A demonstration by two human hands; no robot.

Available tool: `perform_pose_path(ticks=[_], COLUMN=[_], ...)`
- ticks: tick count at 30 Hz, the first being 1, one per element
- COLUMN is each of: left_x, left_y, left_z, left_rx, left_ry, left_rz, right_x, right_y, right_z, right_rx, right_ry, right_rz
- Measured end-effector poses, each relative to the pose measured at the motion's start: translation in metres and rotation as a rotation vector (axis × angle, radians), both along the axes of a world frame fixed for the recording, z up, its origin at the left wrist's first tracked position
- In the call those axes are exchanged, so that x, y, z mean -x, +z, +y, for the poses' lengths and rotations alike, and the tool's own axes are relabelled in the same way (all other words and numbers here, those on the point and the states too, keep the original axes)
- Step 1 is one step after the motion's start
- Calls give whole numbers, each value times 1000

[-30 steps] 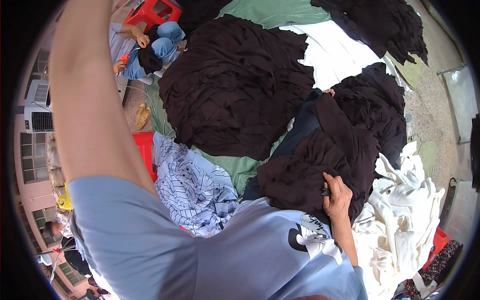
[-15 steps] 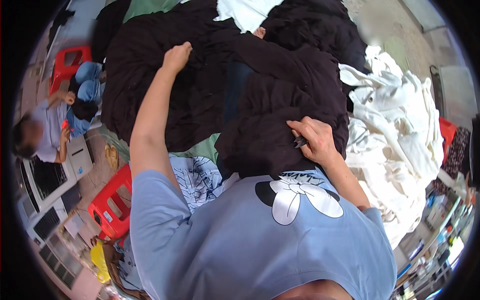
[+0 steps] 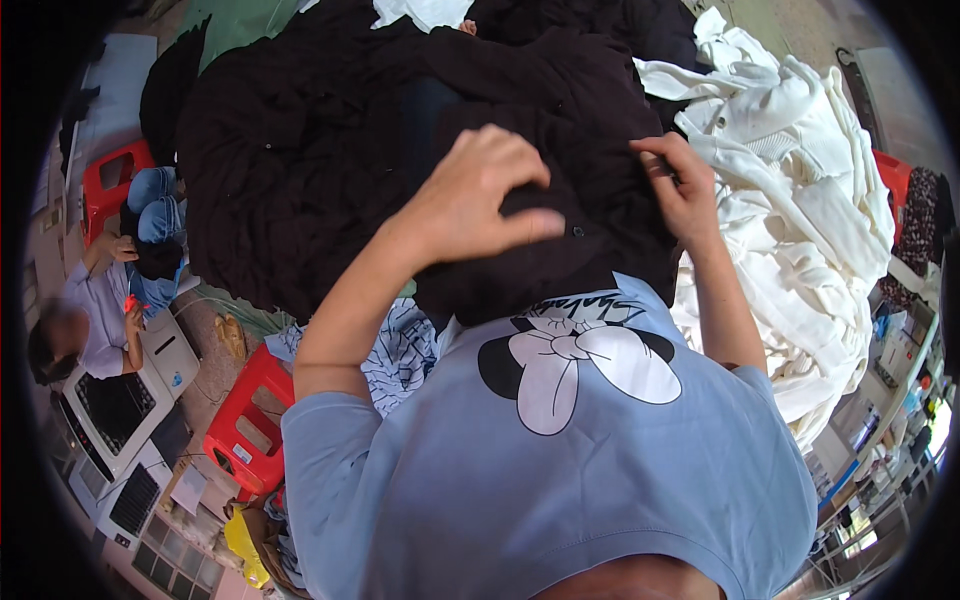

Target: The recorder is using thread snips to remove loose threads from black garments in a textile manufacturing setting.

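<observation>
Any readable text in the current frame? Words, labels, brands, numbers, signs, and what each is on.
Light-blue T-shirt: black script lettering on the chest; wording not copied out here.
Red plastic stool: small white sticker, too small to read.
White appliance: small blue mark, too small to read.
No other text I can make out.

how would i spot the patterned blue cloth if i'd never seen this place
Find the big heap of dark cloth across the upper middle. Just below it, beside the left forearm, lies a light blue cloth. Its dark lines set it apart from the plain dark heap and the white pile.
</observation>
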State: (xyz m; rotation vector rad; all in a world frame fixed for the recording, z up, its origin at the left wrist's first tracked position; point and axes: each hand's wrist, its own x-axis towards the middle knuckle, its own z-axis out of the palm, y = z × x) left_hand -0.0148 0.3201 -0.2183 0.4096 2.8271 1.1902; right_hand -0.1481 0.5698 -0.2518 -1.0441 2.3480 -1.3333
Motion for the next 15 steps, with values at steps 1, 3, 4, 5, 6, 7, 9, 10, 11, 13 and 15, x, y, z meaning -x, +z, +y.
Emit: perform_pose_path(ticks=[1, 3, 4, 5, 6, 7, 9, 10, 11, 13, 15], left_x=[-13, -30, -36, -39, -42, -46, -57, -62, -65, -67, -66], left_y=[1, 11, 14, 24, 34, 40, 42, 39, 37, 37, 38], left_z=[7, 8, 4, 1, 0, 0, 6, 11, 16, 25, 31], left_rx=[-21, 18, 26, 51, -4, -59, -79, -23, 33, 42, 43], left_ry=[14, 32, 52, 79, 109, 139, 169, 176, 183, 209, 264], left_rz=[37, 22, 23, 55, 49, 42, -23, -65, -100, -120, -30], right_x=[3, 2, -1, -6, -12, -20, -33, -37, -42, -50, -53], right_y=[-1, -3, 1, 8, 12, 16, 19, 19, 20, 23, 25], right_z=[12, 31, 39, 45, 49, 50, 44, 41, 38, 27, 10], right_rx=[1, 1, -22, -47, -23, -16, 7, 12, 27, 89, 118], right_ry=[-8, -2, 31, 60, 97, 125, 194, 194, 209, 233, 301], right_rz=[-62, -168, -220, -273, -251, -245, -161, -170, -127, -74, -21])
